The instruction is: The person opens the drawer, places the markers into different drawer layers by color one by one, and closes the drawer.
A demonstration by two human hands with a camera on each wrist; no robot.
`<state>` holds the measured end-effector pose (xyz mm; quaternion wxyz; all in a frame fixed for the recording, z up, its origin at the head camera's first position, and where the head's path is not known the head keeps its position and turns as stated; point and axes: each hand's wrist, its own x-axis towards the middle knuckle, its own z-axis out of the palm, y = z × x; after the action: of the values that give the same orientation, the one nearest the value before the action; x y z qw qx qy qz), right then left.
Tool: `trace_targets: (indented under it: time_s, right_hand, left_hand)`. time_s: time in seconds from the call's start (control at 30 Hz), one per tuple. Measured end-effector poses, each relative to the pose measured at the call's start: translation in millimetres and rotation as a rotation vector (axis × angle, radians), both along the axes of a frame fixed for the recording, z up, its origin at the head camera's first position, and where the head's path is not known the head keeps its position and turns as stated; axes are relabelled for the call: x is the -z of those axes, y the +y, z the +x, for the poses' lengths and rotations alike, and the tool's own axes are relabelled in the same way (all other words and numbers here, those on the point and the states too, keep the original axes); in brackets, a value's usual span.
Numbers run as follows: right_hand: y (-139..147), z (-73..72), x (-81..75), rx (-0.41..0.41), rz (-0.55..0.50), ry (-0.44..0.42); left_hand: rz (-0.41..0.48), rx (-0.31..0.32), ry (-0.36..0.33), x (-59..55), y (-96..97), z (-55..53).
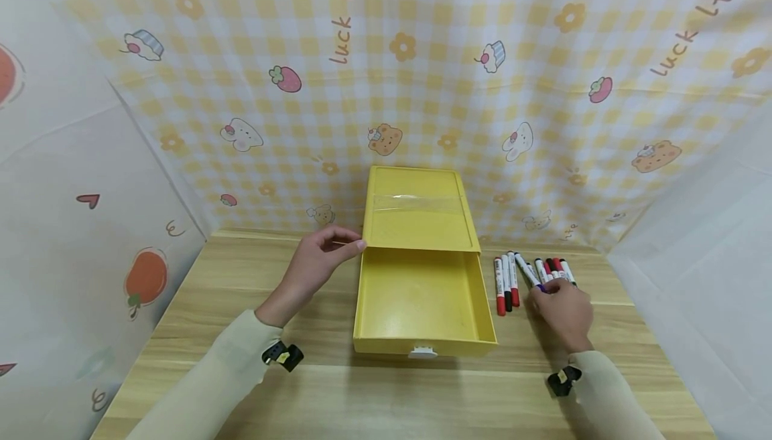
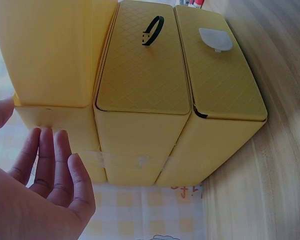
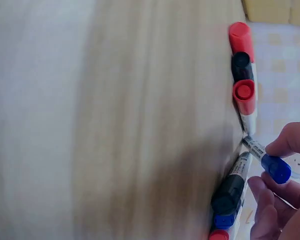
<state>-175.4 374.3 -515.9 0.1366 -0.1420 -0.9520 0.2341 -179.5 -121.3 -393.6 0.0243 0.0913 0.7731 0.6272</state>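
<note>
A yellow drawer unit [image 1: 416,209] stands at the back of the table with its top drawer [image 1: 419,299] pulled out; nothing lies on the drawer's floor. My left hand [image 1: 316,259] touches the unit's front left corner, thumb at the top edge and the other fingers [image 2: 52,165] nearly straight along the side wall. To the right of the unit, my right hand [image 1: 563,309] pinches a blue-capped marker [image 3: 276,169] between thumb and fingers. That marker lies tilted between two groups of markers, its far end leaning towards the left group.
Three markers [image 1: 506,286] with red and black caps lie beside the drawer. Several more markers [image 1: 556,267] lie just beyond my right hand. Two closed drawers show below the top one, one with a black loop [image 2: 153,31]. A checked cloth [image 1: 422,98] hangs behind.
</note>
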Motion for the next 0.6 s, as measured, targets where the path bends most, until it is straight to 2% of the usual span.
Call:
trace_targets:
  time_s: [0.17, 0.43, 0.6]
  right_hand:
    - [2.3, 0.5, -2.5, 0.03, -0.074, 0.043]
    - [4.4, 0.4, -7.4, 0.069, -0.179, 0.011]
    - [6.6, -1.1, -8.0, 0.129, -0.216, 0.061]
  left_hand:
    - [0.005, 0.0, -0.001, -0.3, 0.1, 0.3]
    - [0.011, -0.003, -0.011, -0.3, 0.4, 0.3]
    - [0.003, -0.005, -0.01, -0.5, 0.6, 0.0]
